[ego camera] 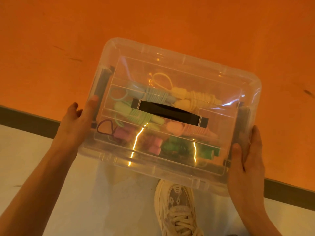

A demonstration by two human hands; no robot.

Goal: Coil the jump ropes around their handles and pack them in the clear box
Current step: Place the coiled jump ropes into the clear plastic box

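Note:
The clear box (187, 65) has its lid on, with a black carry handle (168, 112) across the top. Through the lid I see several coiled jump ropes: a yellow one (192, 97), a pale blue one (153, 94), a light green one (136, 114), a pink one (153, 142), a peach one (177, 129) and a dark green one (201, 149). My left hand (80, 118) grips the box's left end by the dark latch (100, 80). My right hand (247, 155) grips the right end. The box is tilted and held above the floor.
An orange surface (153, 23) fills the upper part of the view, bounded by a dark strip (30, 123). Below lies a pale floor (102, 201). A cream laced shoe (177, 210) stands under the box.

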